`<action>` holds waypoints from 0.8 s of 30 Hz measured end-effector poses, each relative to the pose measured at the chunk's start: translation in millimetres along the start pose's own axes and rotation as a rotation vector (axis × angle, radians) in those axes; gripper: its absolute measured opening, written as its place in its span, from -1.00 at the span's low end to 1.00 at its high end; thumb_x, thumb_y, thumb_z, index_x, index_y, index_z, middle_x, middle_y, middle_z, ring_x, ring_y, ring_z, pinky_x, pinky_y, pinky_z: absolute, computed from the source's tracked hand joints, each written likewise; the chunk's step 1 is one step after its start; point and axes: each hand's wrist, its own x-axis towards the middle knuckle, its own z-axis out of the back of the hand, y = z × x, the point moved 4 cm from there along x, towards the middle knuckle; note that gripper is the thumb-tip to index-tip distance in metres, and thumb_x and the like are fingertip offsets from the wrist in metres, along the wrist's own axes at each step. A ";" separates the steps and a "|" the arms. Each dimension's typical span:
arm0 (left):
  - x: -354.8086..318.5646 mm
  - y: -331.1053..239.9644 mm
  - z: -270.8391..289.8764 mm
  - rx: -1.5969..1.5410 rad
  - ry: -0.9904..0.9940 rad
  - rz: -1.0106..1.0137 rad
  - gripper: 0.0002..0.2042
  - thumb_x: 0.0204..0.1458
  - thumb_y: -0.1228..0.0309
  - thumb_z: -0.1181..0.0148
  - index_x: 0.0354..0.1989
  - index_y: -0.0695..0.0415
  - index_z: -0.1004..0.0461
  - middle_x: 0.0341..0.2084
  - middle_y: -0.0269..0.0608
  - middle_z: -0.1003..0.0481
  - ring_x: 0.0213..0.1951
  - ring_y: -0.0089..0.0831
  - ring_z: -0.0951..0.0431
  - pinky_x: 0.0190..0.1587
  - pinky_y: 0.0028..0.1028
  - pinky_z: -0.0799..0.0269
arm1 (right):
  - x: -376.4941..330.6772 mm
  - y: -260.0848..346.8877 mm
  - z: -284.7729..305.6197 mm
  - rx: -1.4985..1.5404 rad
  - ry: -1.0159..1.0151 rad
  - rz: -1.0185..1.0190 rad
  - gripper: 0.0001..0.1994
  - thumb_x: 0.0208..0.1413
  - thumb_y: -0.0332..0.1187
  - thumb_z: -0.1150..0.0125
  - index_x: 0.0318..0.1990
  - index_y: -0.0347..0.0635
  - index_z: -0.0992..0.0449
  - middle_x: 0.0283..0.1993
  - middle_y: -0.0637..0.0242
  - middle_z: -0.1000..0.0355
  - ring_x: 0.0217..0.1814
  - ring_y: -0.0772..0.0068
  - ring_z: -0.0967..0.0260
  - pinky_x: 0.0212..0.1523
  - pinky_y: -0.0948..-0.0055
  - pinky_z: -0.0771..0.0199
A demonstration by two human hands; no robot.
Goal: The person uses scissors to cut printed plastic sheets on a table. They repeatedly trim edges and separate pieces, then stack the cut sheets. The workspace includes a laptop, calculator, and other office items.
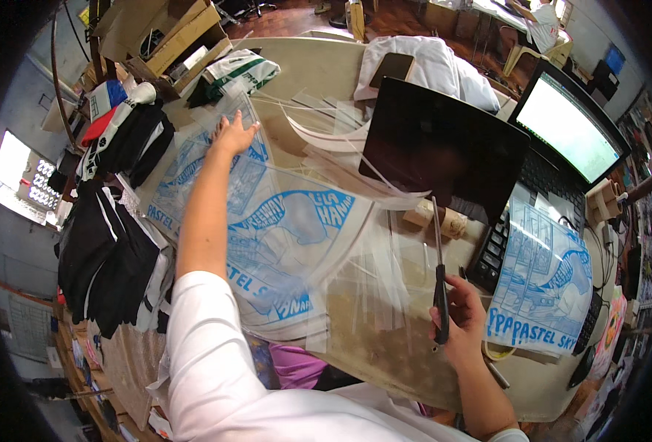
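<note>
My left hand point(234, 137) reaches far over the table with its fingers spread, on or just above the top of a pile of clear plastic sheets printed in blue. The nearer printed sheet point(304, 228) lies spread out beside my left forearm. My right hand point(461, 320) is closed around the black handle of a pair of scissors point(441, 295). They are seen edge-on, with the narrow blades pointing away from me. Between my hands lie clear plastic offcut strips point(374, 283), and long curled strips point(333, 140) lie farther back. Another blue-printed sheet point(543, 276) lies at the right, over part of a keyboard.
A dark screen point(444, 144) stands behind the scissors, beside a lit laptop point(573, 121). A phone point(392, 70) rests near white cloth point(444, 66). Black garments point(109, 258) hang at the left table edge. Cardboard boxes point(160, 44) are stacked at back left. A person sits far off.
</note>
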 end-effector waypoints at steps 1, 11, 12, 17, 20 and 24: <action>-1.2 3.3 -6.7 -0.034 -0.004 0.032 -0.23 0.08 -0.13 0.14 0.33 0.18 0.06 0.30 0.20 0.07 0.34 0.00 0.09 0.31 -0.10 0.12 | 0.1 -0.2 0.5 0.006 -0.001 0.009 -0.48 -0.06 -0.64 -0.23 0.11 -0.15 -0.30 -0.42 0.47 -0.22 -0.55 0.71 -0.26 -0.64 0.69 -0.30; -72.2 -70.7 -22.3 -0.381 -0.240 -0.610 -0.35 0.17 -0.01 0.18 0.27 0.26 -0.02 0.15 0.29 -0.18 0.16 0.11 -0.23 0.20 -0.20 -0.16 | 1.6 0.2 -2.1 -0.011 0.037 0.004 -0.50 -0.04 -0.61 -0.22 0.11 -0.14 -0.30 -0.41 0.46 -0.23 -0.57 0.72 -0.24 -0.67 0.70 -0.28; -91.0 -85.7 -23.3 -0.372 -0.269 -0.627 -0.37 0.16 0.05 0.14 0.27 0.26 -0.03 0.14 0.30 -0.19 0.16 0.12 -0.23 0.19 -0.19 -0.18 | 1.1 -0.5 -3.5 -0.013 0.046 -0.003 -0.49 -0.05 -0.61 -0.23 0.11 -0.14 -0.30 -0.41 0.47 -0.23 -0.57 0.72 -0.23 -0.67 0.70 -0.28; -169.4 -138.7 8.7 -0.396 -0.180 -0.591 -0.46 0.06 0.36 0.02 0.24 0.23 -0.10 0.11 0.19 -0.26 0.06 0.08 -0.35 0.11 -0.23 -0.26 | -5.5 8.9 -4.7 0.007 0.045 0.020 -0.49 -0.04 -0.58 -0.25 0.12 -0.13 -0.30 -0.43 0.47 -0.23 -0.57 0.72 -0.23 -0.66 0.69 -0.29; -184.2 -151.9 28.9 -0.441 -0.153 -0.653 -0.56 0.01 0.45 0.03 0.12 0.25 -0.28 0.04 0.16 -0.33 0.02 0.01 -0.39 0.09 -0.27 -0.28 | -7.1 9.4 -0.4 0.049 0.035 0.025 -0.49 -0.02 -0.58 -0.24 0.13 -0.13 -0.29 -0.43 0.46 -0.25 -0.56 0.72 -0.25 -0.66 0.68 -0.25; -140.6 -168.0 52.3 -0.522 -0.284 -0.719 -0.69 0.00 0.46 0.03 -0.06 0.23 -0.45 -0.01 0.11 -0.39 0.03 -0.03 -0.39 0.09 -0.31 -0.29 | -3.6 11.4 1.1 0.072 0.064 0.036 -0.51 -0.01 -0.58 -0.24 0.12 -0.14 -0.30 -0.45 0.47 -0.26 -0.54 0.72 -0.27 -0.63 0.69 -0.23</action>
